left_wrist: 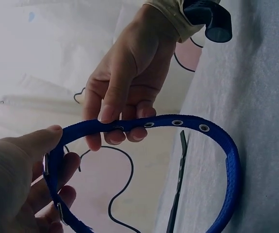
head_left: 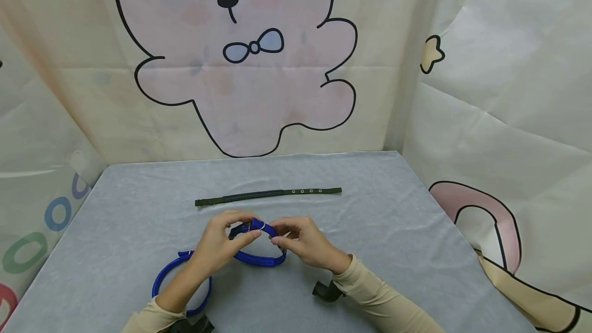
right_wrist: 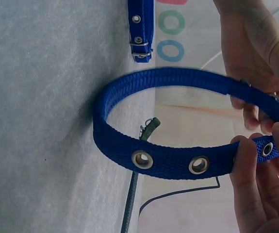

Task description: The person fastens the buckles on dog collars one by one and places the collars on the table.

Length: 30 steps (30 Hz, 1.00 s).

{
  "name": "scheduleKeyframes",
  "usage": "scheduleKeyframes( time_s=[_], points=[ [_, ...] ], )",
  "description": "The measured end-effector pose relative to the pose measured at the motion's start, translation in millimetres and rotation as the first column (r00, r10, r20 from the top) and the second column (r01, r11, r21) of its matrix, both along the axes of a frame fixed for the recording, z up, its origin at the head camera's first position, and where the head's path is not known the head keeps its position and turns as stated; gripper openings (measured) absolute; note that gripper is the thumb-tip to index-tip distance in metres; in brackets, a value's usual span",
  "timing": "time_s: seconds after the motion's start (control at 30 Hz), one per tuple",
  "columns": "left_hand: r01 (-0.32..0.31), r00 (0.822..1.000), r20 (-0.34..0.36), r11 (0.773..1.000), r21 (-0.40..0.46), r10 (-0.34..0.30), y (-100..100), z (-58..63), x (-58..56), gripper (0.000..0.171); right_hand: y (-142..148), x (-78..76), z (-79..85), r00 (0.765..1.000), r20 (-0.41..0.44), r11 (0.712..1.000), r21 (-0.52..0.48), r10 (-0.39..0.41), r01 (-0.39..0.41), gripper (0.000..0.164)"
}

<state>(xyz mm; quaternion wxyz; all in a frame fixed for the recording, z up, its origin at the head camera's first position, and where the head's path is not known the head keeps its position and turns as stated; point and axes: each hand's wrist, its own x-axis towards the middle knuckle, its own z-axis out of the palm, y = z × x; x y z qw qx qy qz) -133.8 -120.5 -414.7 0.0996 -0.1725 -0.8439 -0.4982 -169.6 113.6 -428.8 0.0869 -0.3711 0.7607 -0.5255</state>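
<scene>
Both hands hold a blue webbing collar (head_left: pixel 261 260) bent into a loop above the table. My left hand (head_left: pixel 219 243) pinches its buckle end; metal hardware shows by those fingers in the left wrist view. Between thumb and fingers, my right hand (head_left: pixel 307 243) grips the strap (left_wrist: pixel 166 121) along its row of metal eyelets. In the right wrist view, the eyelet strap (right_wrist: pixel 171 162) runs up to my right fingers, close to my left hand (right_wrist: pixel 253 53). The lower side of the loop hangs near or on the cloth; I cannot tell which.
A second blue collar (head_left: pixel 159 279), closed in a ring, lies partly under my left forearm. Beyond the hands a dark green collar (head_left: pixel 268 195) lies stretched out across the grey tablecloth (head_left: pixel 393 220). Printed fabric walls (head_left: pixel 370 107) stand behind and beside the table.
</scene>
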Motion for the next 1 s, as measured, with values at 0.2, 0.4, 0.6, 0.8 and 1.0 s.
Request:
scheduleKeyframes(
  time_s=[0.2, 0.4, 0.6, 0.8, 1.0],
  points=[
    [0.124, 0.992, 0.014, 0.990, 0.065, -0.125, 0.0, -4.0, -2.0, 0.020, -0.8, 0.0, -2.3, 0.999, 0.042, 1.000, -0.028, 0.008, -0.006, 0.026],
    [0.152, 0.985, 0.060, 0.983, 0.107, -0.159, 3.8, -7.2, -1.4, 0.022, -5.1, 1.7, -3.8, 0.996, 0.089, 0.999, -0.050, 0.015, -0.011, 0.034],
    [0.126, 0.990, 0.052, 0.988, 0.086, -0.131, 8.2, -8.3, 0.5, 0.020, -7.7, 5.5, -1.1, 0.989, 0.144, 0.999, -0.045, -0.007, 0.013, 0.045],
    [0.120, 0.991, 0.051, 0.990, 0.070, -0.124, 9.7, -8.0, 2.4, 0.013, -8.1, 7.3, -1.2, 0.995, 0.101, 0.998, -0.058, 0.007, -0.001, 0.040],
    [0.138, 0.988, 0.055, 0.989, 0.057, -0.141, 10.9, -7.2, 2.9, 0.011, -8.5, 7.1, -3.4, 0.996, 0.088, 0.995, -0.094, 0.025, -0.016, 0.031]
  ],
)
